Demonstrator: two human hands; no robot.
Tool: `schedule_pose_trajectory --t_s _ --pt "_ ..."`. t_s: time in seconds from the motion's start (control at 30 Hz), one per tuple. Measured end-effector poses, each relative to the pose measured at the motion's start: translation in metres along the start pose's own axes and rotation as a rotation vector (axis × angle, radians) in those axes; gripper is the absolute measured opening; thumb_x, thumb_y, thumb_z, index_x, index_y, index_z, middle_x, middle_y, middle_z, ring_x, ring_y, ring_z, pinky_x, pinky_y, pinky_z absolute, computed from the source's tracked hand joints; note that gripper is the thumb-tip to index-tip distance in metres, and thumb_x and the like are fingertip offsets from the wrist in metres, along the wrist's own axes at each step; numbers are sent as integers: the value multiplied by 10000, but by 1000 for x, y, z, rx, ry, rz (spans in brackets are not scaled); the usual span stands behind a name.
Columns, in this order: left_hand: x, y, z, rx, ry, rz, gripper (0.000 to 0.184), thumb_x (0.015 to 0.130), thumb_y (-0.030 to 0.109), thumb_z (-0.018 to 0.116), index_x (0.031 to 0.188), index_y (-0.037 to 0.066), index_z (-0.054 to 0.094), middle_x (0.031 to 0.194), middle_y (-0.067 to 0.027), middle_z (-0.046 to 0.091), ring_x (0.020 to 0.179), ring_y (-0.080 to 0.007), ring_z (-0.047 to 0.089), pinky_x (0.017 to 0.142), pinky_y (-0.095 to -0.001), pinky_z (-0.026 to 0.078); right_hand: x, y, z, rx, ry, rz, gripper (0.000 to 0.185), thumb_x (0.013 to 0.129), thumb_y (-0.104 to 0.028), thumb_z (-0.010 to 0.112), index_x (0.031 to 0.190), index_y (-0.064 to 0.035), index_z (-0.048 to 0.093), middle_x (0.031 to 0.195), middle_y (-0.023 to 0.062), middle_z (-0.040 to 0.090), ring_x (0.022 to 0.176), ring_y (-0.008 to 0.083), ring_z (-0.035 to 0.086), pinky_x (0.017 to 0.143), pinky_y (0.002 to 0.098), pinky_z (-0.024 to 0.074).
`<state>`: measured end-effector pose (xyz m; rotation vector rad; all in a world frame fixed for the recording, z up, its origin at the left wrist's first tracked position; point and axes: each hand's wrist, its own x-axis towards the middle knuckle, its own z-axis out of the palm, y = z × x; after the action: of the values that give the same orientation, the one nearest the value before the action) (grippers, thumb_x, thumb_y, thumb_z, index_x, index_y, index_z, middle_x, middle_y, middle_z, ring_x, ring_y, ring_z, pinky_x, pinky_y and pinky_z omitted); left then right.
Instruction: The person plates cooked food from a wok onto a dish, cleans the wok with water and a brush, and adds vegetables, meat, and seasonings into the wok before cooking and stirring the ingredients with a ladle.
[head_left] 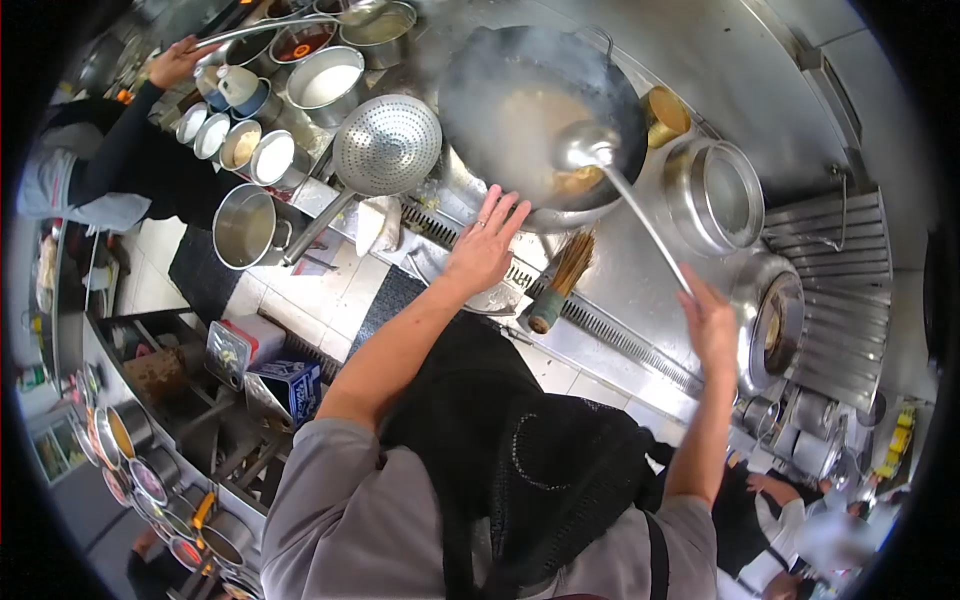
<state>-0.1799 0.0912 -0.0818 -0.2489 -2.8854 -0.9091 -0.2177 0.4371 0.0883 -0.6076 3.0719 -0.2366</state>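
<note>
My right hand (pixel 708 322) is wrapped round the end of a long-handled metal ladle (pixel 640 212). The ladle's bowl dips into a large dark wok (pixel 465 75), where steam partly hides a brownish liquid and a yellowish piece of food (pixel 577 180). Near the front rim of the wok is my left hand (pixel 485 245), palm down with its fingers stretched out; whether the fingertips touch the rim I cannot tell. A bamboo wok brush (pixel 563 280) lies on the steel ledge between my hands.
A perforated strainer (pixel 387 145) and a steel pot (pixel 246 228) stand left of the wok, with several seasoning tubs (pixel 272 158) beyond. Lidded steel pots (pixel 715 195) sit at right. A co-worker's hand (pixel 175 62) holds a long handle at upper left; other people work at lower right.
</note>
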Motion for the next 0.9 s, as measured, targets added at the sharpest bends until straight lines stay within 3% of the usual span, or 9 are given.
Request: schedule_pose_trajectory --t_s 0.1,0.2,0.4,0.57,0.7,0.8,0.9 --pt "-1 -5 -1 -17 -38 11 842 786 59 680 1530 122 291 1571 -125 276 1513 -366 127 1061 -483 451 -24 -39 -58 -44 -39 115 418 907 -152 666 1318 -221 635 868 179 663 761 375 655 695 469 522" --pt "1 -12 0 75 -6 70 808 787 53 649 1522 136 324 1564 -118 289 1514 -353 131 1072 -488 436 -32 -65 -61 -208 -180 226 433 908 -143 657 1333 -215 619 860 193 654 770 396 648 689 480 512" --pt "2 -18 0 33 -28 99 814 776 53 648 1520 120 324 1549 -130 304 1511 -365 138 1009 -483 478 14 -49 69 -78 -78 155 459 929 -171 644 1378 -232 572 884 211 662 806 424 651 715 506 511" --pt "1 -22 1 -11 -40 98 771 805 32 590 1524 128 330 1575 -119 276 1523 -345 107 1006 -500 470 81 -70 170 362 52 172 473 945 -184 643 1407 -207 542 1092 274 662 971 447 651 822 445 532" --pt "2 -23 -4 -37 -34 107 741 813 36 583 1511 124 350 1567 -115 298 1518 -345 133 1006 -506 469 92 -109 183 657 31 188 475 946 -197 651 1408 -187 543 1173 264 650 1072 417 642 886 398 521" --pt "3 -25 -6 -54 -37 119 741 809 35 595 1506 114 357 1568 -115 300 1518 -346 134 1027 -507 454 70 -90 176 582 29 5 457 948 -184 647 1396 -176 559 1198 247 654 1120 373 645 924 370 510" --pt "2 -24 -9 -91 -44 123 759 802 32 606 1511 109 349 1576 -114 290 1520 -341 130 1053 -512 430 39 -64 140 488 -83 99 439 947 -165 646 1380 -158 576 1217 241 651 1107 340 663 917 361 510"
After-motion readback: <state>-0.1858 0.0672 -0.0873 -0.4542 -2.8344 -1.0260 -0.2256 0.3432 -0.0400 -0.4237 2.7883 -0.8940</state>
